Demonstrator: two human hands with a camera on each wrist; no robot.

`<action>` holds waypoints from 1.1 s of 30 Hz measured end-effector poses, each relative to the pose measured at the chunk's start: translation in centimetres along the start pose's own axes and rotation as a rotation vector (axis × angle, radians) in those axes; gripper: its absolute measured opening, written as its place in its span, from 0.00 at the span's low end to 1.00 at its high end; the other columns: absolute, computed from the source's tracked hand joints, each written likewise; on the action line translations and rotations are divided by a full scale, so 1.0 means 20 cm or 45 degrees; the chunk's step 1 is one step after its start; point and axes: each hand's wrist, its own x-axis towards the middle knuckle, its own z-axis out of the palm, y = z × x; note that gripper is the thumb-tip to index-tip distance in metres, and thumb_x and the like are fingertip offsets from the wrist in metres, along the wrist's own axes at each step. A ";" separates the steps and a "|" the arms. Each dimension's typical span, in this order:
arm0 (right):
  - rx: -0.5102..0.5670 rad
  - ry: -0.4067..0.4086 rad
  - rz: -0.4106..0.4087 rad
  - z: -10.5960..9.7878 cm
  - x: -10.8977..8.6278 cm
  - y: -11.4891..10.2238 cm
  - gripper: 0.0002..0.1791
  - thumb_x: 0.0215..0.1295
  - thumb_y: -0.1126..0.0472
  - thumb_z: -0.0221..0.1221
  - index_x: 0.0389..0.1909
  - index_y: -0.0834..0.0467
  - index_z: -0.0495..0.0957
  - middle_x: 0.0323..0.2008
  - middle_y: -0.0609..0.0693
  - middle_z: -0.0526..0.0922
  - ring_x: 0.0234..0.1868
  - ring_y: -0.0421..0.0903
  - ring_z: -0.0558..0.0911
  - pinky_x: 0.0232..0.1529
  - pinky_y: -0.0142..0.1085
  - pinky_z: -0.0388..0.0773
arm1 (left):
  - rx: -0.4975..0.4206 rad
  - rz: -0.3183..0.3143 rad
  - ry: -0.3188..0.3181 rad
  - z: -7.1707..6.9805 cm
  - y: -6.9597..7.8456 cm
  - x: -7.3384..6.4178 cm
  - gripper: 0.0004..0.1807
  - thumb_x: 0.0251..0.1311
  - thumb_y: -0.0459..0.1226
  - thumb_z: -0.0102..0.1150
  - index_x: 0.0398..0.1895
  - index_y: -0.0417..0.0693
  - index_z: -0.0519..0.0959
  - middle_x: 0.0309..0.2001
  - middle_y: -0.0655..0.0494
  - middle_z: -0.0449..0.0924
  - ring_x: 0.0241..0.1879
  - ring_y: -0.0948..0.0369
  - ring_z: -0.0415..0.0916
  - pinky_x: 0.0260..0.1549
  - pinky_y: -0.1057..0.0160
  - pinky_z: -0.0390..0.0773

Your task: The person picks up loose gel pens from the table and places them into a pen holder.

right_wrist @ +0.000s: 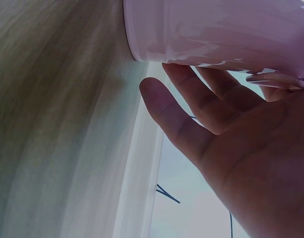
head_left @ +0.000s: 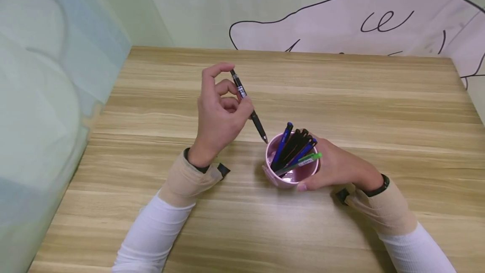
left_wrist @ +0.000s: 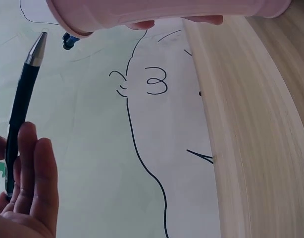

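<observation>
Between thumb and fingers, my left hand (head_left: 223, 108) pinches a black pen (head_left: 257, 124), its index finger bent over the top end. The pen slants with its metal tip down, close to the rim of a pink cup (head_left: 278, 180). In the left wrist view the pen's tip (left_wrist: 38, 47) appears just apart from the cup. My right hand (head_left: 337, 165) grips the cup from the right, thumb at the near side and fingers around the far side. Several pens lean in the cup: black pens (head_left: 297, 144), blue ones, and a green pen (head_left: 308, 160).
The cup stands on a wood-grain table (head_left: 151, 138). Behind and to the left rise pale green and blue walls (head_left: 182, 12) with cartoon line drawings. Each wrist wears a tan band (head_left: 182, 180) with a dark strap.
</observation>
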 end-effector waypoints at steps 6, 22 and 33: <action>0.083 -0.038 -0.057 0.00 0.02 0.00 0.48 0.46 0.56 0.79 0.70 0.50 0.66 0.62 0.45 0.77 0.62 0.48 0.75 0.65 0.42 0.71 | -0.056 0.132 -0.090 0.01 0.00 0.00 0.32 0.52 0.27 0.58 0.61 0.33 0.60 0.26 0.46 0.75 0.15 0.56 0.78 0.17 0.59 0.82; 0.042 -0.019 -0.042 0.00 0.01 0.00 0.49 0.46 0.54 0.79 0.70 0.51 0.66 0.61 0.44 0.77 0.59 0.48 0.77 0.62 0.42 0.74 | 0.005 0.377 -0.365 0.04 -0.02 -0.02 0.30 0.51 0.25 0.61 0.58 0.31 0.62 0.32 0.43 0.77 0.25 0.60 0.80 0.26 0.63 0.84; 0.016 -0.007 0.003 0.00 0.00 -0.01 0.46 0.46 0.53 0.79 0.67 0.53 0.67 0.55 0.45 0.78 0.54 0.47 0.78 0.58 0.42 0.77 | 0.078 0.398 -0.472 0.06 -0.02 -0.03 0.28 0.50 0.25 0.62 0.56 0.33 0.66 0.32 0.47 0.79 0.26 0.62 0.80 0.29 0.66 0.83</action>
